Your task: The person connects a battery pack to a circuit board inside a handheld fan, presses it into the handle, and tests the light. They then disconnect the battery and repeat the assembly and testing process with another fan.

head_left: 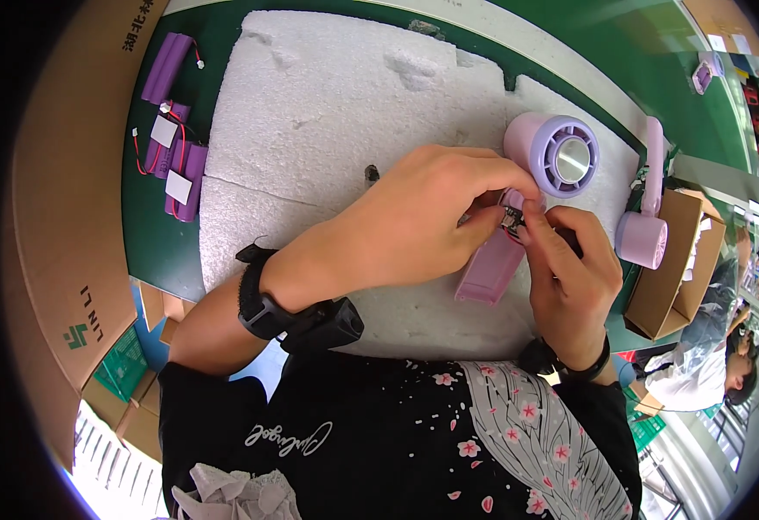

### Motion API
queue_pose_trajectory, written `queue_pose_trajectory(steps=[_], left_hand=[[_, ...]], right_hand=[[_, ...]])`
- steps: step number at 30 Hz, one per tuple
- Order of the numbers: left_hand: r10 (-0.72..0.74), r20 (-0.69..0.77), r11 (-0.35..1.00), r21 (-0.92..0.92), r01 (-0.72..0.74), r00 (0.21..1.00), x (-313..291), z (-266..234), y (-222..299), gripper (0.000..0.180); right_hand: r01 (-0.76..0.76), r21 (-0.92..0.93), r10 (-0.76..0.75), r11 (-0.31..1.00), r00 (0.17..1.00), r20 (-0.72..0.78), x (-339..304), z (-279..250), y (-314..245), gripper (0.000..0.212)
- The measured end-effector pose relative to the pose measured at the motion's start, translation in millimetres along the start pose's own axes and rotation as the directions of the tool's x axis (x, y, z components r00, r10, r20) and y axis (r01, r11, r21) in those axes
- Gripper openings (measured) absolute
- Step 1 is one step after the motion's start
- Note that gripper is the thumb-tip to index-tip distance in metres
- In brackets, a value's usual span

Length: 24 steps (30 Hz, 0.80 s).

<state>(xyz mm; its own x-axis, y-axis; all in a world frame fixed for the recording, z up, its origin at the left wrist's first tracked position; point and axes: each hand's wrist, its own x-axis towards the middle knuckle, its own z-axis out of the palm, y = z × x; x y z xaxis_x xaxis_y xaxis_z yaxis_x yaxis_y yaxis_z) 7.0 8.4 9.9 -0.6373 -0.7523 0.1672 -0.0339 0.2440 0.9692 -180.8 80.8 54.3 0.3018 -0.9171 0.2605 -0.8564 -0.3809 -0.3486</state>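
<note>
2 hands are meeting right of frame centre: our left hand and right hand are both closing fingertips around a small dark part with thin wires, at the top of a lilac plastic handle shell. We are judging the wires fragile; a hard pinch or tug could be snapping them, and the smooth shell could be sliding off the grainy white foam sheet. Round ribbed lilac fan head is lying just above; purple cylindrical battery packs are sitting upper left.

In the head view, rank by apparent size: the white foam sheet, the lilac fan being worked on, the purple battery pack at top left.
1. White foam sheet
2. Lilac fan
3. Purple battery pack

The fan is partly hidden by the hands, so its lead over the pack is unsure.
</note>
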Motion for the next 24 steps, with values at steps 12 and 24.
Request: queue_pose_trajectory(steps=[12, 24], left_hand=[[-0.043, -0.029, 0.999, -0.017, 0.043, 0.999, 2, -3, 6, 0.026], [0.085, -0.108, 0.996, 0.021, -0.083, 0.991, 1, 5, 0, 0.036]], right_hand=[[-0.023, 0.069, 0.028, 0.997, 0.996, -0.083, 0, 4, 4, 0.034], [-0.080, 0.152, 0.104, 0.985, 0.982, -0.158, 6, 5, 4, 0.027]])
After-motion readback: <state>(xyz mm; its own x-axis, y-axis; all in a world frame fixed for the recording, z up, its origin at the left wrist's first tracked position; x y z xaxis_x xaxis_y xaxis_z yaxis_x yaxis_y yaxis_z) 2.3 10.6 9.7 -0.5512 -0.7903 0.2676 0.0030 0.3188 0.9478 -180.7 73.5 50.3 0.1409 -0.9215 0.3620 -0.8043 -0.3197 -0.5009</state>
